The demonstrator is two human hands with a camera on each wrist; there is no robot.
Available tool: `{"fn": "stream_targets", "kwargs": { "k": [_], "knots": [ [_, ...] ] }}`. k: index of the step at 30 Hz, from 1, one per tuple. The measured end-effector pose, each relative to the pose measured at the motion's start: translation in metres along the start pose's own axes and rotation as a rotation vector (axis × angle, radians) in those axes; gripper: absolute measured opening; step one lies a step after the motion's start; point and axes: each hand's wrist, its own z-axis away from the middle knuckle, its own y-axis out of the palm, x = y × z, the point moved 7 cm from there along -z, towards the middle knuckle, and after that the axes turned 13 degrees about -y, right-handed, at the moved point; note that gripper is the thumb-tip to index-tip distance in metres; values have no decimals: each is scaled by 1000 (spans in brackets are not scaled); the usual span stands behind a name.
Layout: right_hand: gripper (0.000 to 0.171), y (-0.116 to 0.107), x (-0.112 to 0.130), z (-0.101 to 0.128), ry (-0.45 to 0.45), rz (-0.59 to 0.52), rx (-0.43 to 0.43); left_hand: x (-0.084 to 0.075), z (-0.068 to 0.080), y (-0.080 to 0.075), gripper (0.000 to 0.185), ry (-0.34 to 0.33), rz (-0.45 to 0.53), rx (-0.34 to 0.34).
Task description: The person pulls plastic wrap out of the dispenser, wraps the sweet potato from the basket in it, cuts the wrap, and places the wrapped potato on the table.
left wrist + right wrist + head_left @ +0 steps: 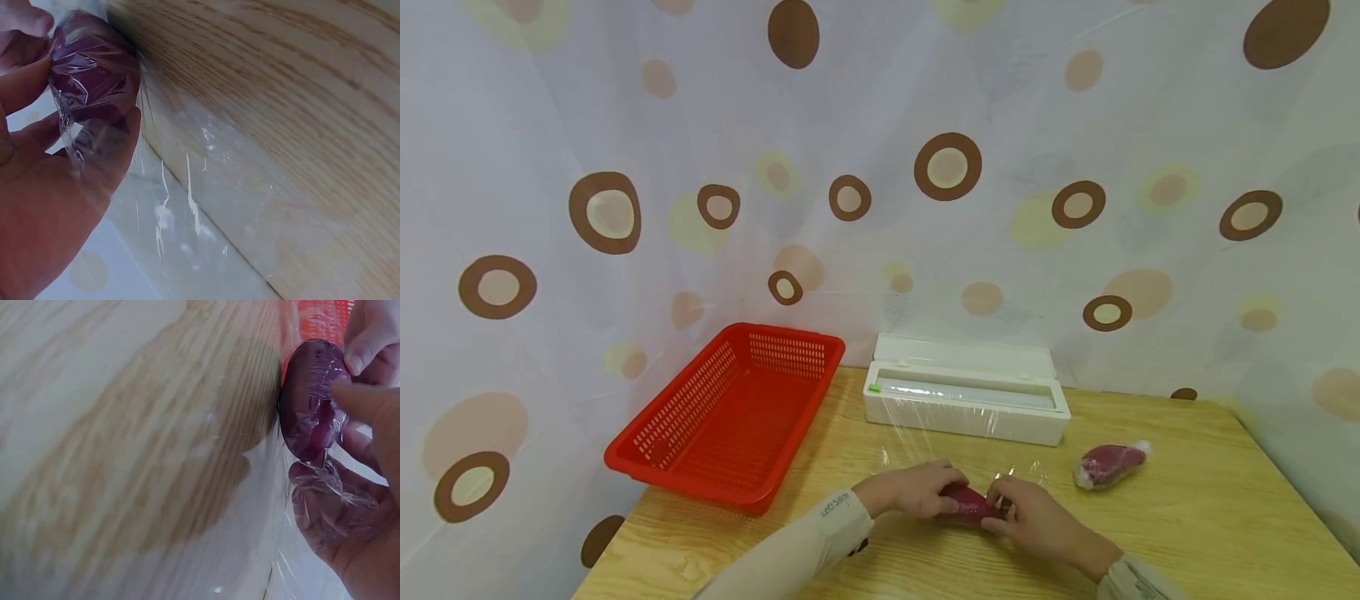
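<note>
head: left hand [910,490] and right hand [1037,521] both grasp purple sweet potato [967,502] | wrists: cling film [94,81] wraps it | head only: red basket [730,417], film dispenser [966,400]

Both forearms enter from the lower edge of the head view and converge near the centre of the table [1187,500]. The left hand [913,490] lies palm down, its sleeve ending at the wrist, fingers curled forward around one end of a purple wrapped item [967,502]. The right hand [1033,521] meets it from the opposite side, fingers bent and pinching the other end. In the left wrist view the fingers [25,81] press on the film covering. In the right wrist view the thumb [369,403] lies across the item's face.
</note>
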Motion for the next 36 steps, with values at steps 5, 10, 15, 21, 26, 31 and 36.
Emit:
{"fn": "stream_targets", "kwargs": {
  "k": [5, 10, 15, 21, 26, 31, 36],
  "knots": [
    [16, 2, 0, -5, 5, 35, 16, 6, -3, -4, 32, -19, 65, -7],
    [24, 3, -2, -8, 8, 58, 39, 10, -4, -8, 28, -24, 86, -45],
    [23, 3, -7, -11, -11, 5, 46, 5, -3, -16, 24, 43, -60, -207],
    [20, 2, -14, -14, 37, -99, 62, -13, 4, -25, 9, 164, -357, -458],
    [21, 2, -15, -17, 92, -134, 71, -16, 6, -26, 6, 152, -380, -466],
    [22, 4, -20, -18, 136, -190, 61, -9, 3, -23, 9, 137, -362, -446],
    [21, 3, -27, -18, 166, -201, 44, -7, 6, -23, 13, 166, -387, -432]
  ]
}}
